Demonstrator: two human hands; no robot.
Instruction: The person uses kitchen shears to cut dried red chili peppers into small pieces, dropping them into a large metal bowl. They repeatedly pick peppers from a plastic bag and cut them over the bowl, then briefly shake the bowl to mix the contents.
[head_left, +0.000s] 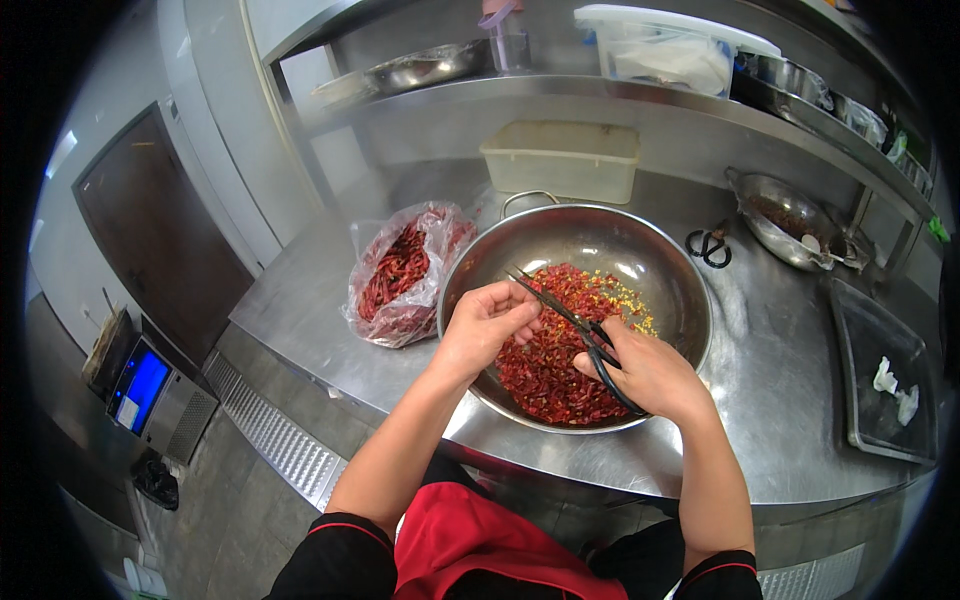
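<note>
My right hand (652, 367) grips a pair of scissors (559, 304) by its black handles; the blades point up and left, slightly parted. Close to the blades is my left hand (491, 326), its thumb and fingers drawn together. Whether anything is pinched there is hidden. Both hands are over a wide steel wok (679, 270) with a loop handle. Cut dried red chilies (555, 375) cover its bottom, with yellow seeds (619, 292) gathered towards the far right. Left of the wok, an open clear plastic bag (401, 281) holds whole dried red chilies (394, 270).
On the steel table (765, 420), a translucent plastic tub (559, 161) stands behind the wok. Black-handled scissors (709, 247) lie right, near a strainer-like metal bowl (787, 217) and a dark tray (885, 375). A shelf (555, 88) carrying containers runs above the back.
</note>
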